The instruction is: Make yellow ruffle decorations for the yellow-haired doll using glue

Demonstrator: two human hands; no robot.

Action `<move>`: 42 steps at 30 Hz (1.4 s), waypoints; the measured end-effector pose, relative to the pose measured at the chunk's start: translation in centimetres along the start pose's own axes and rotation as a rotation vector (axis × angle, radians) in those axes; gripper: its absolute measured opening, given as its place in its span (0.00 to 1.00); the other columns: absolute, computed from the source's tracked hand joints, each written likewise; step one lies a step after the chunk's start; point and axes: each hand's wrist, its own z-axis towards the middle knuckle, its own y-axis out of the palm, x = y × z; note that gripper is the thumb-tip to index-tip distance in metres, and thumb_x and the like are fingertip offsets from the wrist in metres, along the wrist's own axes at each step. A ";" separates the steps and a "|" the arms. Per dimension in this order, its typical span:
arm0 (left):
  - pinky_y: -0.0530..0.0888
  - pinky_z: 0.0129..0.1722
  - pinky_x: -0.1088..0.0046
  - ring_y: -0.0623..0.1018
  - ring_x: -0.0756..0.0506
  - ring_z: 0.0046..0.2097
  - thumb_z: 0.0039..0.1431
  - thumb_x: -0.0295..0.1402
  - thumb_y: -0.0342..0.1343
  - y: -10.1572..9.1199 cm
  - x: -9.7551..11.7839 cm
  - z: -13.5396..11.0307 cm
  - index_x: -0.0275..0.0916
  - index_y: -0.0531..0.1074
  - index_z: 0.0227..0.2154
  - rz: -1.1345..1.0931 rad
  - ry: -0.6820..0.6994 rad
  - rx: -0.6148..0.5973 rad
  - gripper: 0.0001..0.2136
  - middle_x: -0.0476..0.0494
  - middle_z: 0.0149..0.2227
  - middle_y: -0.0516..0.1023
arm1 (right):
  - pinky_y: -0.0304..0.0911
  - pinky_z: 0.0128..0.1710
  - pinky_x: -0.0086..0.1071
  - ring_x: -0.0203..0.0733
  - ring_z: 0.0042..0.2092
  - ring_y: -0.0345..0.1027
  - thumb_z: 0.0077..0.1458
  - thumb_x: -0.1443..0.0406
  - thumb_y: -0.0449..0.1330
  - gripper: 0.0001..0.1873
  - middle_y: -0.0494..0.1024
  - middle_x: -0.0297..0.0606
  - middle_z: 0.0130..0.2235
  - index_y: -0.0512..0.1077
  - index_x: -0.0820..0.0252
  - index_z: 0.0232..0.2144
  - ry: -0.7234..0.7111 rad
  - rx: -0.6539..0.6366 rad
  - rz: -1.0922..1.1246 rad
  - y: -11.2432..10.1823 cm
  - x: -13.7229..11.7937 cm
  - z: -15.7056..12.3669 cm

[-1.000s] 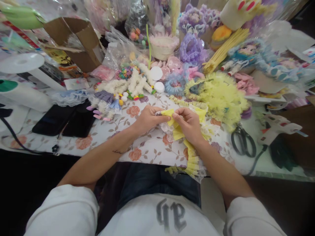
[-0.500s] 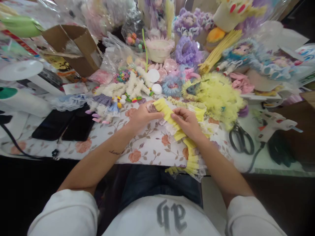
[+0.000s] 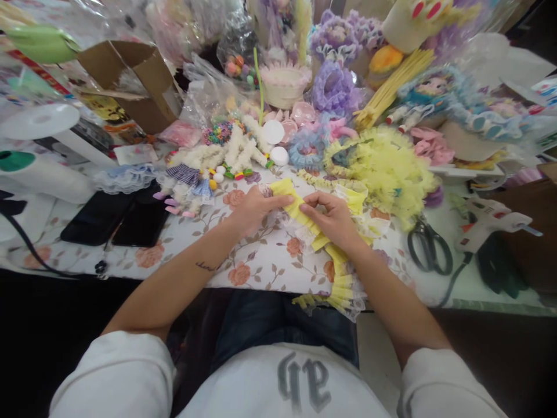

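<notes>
Yellow pleated trim (image 3: 299,208), lace-edged; centre of the frame, just right of middle. Stretched between both hands above the floral tablecloth (image 3: 261,264), then trailing down and right under the right wrist and hanging over the table's near edge, low centre.

Head view, hands:
- Left hand (image 3: 251,210): centre frame, fingers and thumb pinched closed on the trim's upper-left end; something small and pale, possibly lace, bunched under the fingertips, too blurred to tell.
- Right hand (image 3: 334,219): just right of the left hand, fingers curled and closed on the trim, thumb tip pressed on the pleats; near the left hand's fingertips, not touching them.

Head view, surroundings:
- Yellow tulle ruffle pile (image 3: 389,168): right of centre, just above the right hand.
- Black scissors (image 3: 429,248): right of the frame, lying flat, apart from the hands.
- Glue gun (image 3: 489,223): far right, beside the scissors.
- Two dark phones (image 3: 115,217): left of centre, side by side, flat on the cloth.
- Small doll in a checked dress (image 3: 189,180): above and left of the left hand.
- Cardboard box (image 3: 133,81): upper left.
- Purple ruffles (image 3: 336,87): upper centre, beside a pale basket (image 3: 285,87).
</notes>
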 end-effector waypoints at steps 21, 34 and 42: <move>0.76 0.38 0.72 0.77 0.49 0.34 0.45 0.35 0.73 -0.4 -0.2 0.2 0.36 0.79 0.31 -0.024 0.164 -0.084 0.12 0.47 0.31 0.80 | 0.68 0.41 0.37 0.40 0.36 0.71 0.56 0.54 0.65 0.12 0.78 0.35 0.32 0.77 0.55 0.35 -0.060 0.050 -0.012 0.1 -0.1 -0.2; 0.76 0.39 0.71 0.80 0.47 0.36 0.45 0.37 0.72 -0.3 -0.1 0.0 0.37 0.79 0.36 0.032 0.082 -0.206 0.16 0.45 0.34 0.82 | 0.67 0.40 0.36 0.40 0.35 0.71 0.57 0.57 0.64 0.10 0.79 0.35 0.31 0.75 0.56 0.29 -0.044 0.027 -0.028 0.0 0.1 -0.2; 0.75 0.36 0.72 0.79 0.47 0.34 0.45 0.37 0.72 -0.5 -0.7 0.3 0.36 0.80 0.31 -0.026 0.078 0.049 0.13 0.45 0.32 0.81 | 0.71 0.47 0.38 0.41 0.42 0.77 0.58 0.58 0.65 0.10 0.83 0.37 0.39 0.78 0.57 0.38 -0.119 0.205 -0.109 -1.1 -0.4 -0.1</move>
